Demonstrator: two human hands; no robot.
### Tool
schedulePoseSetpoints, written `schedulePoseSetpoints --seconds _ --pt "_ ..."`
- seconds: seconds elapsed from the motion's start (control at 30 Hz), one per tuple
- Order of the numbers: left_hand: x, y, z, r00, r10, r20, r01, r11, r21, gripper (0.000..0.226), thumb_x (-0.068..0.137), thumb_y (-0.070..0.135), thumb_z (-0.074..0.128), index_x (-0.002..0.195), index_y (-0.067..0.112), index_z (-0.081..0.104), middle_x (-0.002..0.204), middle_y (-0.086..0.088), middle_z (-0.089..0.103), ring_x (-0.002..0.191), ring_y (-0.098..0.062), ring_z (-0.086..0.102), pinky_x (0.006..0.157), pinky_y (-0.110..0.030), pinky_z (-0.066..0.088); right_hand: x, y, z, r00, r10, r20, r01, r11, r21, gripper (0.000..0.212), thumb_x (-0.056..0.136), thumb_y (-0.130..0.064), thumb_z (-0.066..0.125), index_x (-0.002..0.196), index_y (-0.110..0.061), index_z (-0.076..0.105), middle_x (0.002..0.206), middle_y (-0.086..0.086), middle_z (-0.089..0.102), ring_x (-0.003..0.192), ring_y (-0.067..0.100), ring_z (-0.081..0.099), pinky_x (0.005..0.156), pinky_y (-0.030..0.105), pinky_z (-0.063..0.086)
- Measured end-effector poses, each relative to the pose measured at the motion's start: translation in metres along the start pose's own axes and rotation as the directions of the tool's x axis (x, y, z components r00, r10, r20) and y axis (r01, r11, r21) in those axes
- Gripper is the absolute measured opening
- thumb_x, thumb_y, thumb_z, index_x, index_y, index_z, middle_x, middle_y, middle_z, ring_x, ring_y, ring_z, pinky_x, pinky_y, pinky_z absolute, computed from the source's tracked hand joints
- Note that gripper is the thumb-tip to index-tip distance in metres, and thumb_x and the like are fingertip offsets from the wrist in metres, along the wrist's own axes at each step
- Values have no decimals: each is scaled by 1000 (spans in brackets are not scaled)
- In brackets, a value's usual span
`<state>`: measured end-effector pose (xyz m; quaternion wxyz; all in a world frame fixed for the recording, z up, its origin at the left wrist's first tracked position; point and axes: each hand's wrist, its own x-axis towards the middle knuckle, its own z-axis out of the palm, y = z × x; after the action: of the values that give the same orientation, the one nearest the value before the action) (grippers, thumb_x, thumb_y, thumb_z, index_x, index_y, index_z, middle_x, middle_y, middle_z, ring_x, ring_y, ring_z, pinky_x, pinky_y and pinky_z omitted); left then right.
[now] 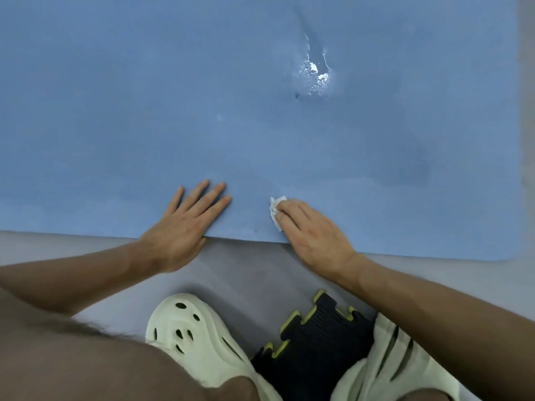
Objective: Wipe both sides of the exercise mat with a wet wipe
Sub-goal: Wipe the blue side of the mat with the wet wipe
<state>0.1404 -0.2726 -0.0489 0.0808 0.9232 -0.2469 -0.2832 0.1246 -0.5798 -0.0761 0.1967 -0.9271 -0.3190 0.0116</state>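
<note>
A blue exercise mat (260,125) lies flat on the grey floor and fills most of the view. My left hand (185,224) rests flat on its near edge with straight, spread fingers. My right hand (312,227) presses a crumpled white wet wipe (275,211) onto the mat near that same edge; most of the wipe is hidden under my fingers. A wet patch with bright glare (315,73) sits farther out on the mat.
Grey floor (246,270) runs along the mat's near edge and past its right side. I crouch there in pale foam clogs (191,337). A black interlocking foam tile with yellow edging (315,337) lies between my feet.
</note>
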Motion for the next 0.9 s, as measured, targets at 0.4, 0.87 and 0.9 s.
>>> schedulePoseSetpoints --seconds 0.4,0.87,0.9 --pt "-39 9 21 997 21 -79 -7 985 173 94 81 7 50 166 19 11 174 -4 2 160 -33 4 119 -67 25 -12 -5 4 980 -200 4 199 979 53 30 109 1 42 130 5 63 130 16 63 122 34 58 113 37 44" --pt "-27 16 19 985 171 -25 -152 928 340 94 89 34 67 165 9 17 173 -12 3 159 -35 6 120 -62 24 -20 7 1 967 -225 119 211 970 117 40 108 -3 29 134 4 59 133 17 58 125 35 54 120 36 36" --pt "-25 15 19 984 175 -23 -156 926 345 93 90 40 65 165 11 17 174 -10 4 159 -34 7 120 -62 24 -19 9 1 964 -237 121 225 969 101 39 108 -2 32 135 5 59 132 18 59 125 35 54 120 37 36"
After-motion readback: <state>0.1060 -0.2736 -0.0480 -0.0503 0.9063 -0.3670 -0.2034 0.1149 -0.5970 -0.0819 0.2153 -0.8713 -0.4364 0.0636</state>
